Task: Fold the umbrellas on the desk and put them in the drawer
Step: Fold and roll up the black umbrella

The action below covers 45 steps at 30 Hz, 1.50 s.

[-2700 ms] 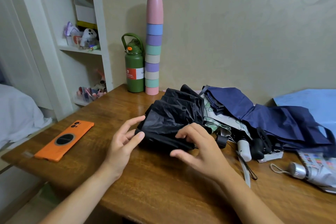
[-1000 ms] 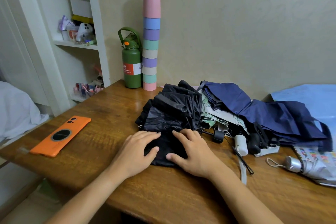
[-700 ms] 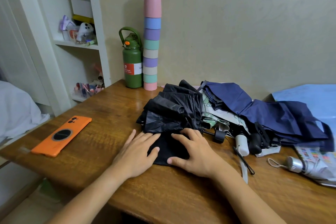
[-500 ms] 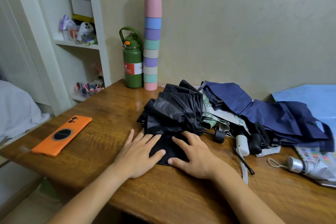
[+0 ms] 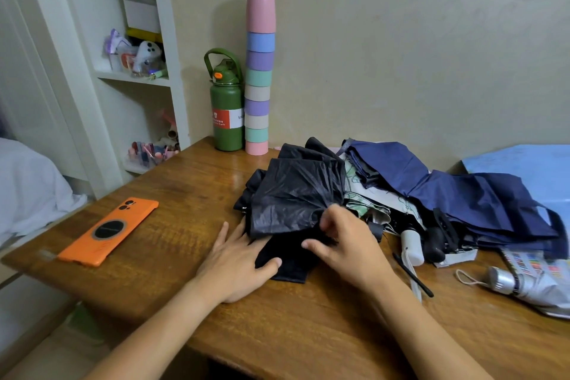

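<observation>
Desk, black umbrella under both hands

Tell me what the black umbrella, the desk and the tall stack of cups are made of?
The black umbrella looks like thin, slightly shiny cloth, probably nylon: it crinkles and catches the light. The desk looks like varnished wood, with brown grain and a glossy glare. The stack of cups looks like matte pastel plastic, though it could be another smooth material.

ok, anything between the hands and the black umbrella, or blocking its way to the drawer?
Nothing between them: the left hand presses flat on the black umbrella, and the right hand pinches its fabric. No drawer is in view, so that path can't be judged.
</observation>
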Available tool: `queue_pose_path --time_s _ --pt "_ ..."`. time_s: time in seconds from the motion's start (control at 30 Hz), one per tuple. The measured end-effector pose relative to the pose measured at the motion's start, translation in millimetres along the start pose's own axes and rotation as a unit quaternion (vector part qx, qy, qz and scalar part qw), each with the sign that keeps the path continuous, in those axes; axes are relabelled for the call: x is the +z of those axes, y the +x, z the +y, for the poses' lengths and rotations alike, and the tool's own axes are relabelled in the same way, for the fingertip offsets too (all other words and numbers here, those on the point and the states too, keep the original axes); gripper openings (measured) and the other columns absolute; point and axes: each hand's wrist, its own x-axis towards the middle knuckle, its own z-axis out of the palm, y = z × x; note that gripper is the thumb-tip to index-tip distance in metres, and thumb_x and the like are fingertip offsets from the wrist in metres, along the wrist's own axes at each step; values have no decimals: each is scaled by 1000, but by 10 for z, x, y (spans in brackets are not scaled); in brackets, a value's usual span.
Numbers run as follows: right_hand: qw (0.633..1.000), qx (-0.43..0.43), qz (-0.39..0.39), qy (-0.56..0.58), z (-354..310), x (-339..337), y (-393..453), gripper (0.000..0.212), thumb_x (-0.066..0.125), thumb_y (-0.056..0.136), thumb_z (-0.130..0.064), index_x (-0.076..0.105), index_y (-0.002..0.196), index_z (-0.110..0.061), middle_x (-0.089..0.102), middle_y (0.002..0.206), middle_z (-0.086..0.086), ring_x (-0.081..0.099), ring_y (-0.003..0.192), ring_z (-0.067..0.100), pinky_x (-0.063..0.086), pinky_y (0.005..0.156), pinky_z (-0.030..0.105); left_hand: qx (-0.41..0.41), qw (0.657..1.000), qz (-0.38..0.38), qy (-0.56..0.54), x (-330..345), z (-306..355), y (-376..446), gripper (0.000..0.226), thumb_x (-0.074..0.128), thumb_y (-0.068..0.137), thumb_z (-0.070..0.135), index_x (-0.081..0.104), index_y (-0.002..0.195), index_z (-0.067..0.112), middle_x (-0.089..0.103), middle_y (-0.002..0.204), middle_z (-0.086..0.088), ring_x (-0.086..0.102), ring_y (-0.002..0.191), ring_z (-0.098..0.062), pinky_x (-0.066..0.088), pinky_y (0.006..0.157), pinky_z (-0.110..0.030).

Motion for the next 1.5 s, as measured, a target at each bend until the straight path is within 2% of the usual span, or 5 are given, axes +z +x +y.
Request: queue_pose_path --time_s 0.23,0.57,0.7,0.83,1.5 --pt "987 -134 92 -11 -137 61 1 40 71 83 -33 64 122 -25 52 127 -6 49 121 15 43 103 35 -23 990 6 -141 -114 49 -61 53 30 105 60 19 157 52 17 164 24 2 155 -1 -10 128 -36" --pt "987 -104 -1 121 -202 54 -63 15 55 105 -35 66 109 -26 63 99 -21 60 95 -1 42 80 16 -189 784 97 -584 -118 -107 16 91 18 89 79 61 142 19 61 141 2 52 135 -17 34 119 -36" --pt "984 -102 83 119 -232 33 -59 10 66 98 -35 67 102 -25 58 93 -20 59 91 6 42 78 17 -115 846 190 -484 -163 -51 -66 53 22 97 74 61 109 40 57 117 21 49 113 16 34 102 -28" --pt "982 -90 102 128 -250 23 -52 15 67 96 -38 71 97 -24 54 88 -19 58 85 8 40 74 16 18 835 396 -382 -142 -77 -135 32 35 102 40 57 108 17 54 108 3 53 111 -13 40 95 -29" --pt "985 -63 90 133 -228 27 -52 11 72 92 -23 64 98 -29 58 92 -16 59 84 11 47 71 22 37 830 367 -418 -98 -142 -48 18 57 94 40 70 102 30 67 101 14 66 104 -13 50 89 -23"
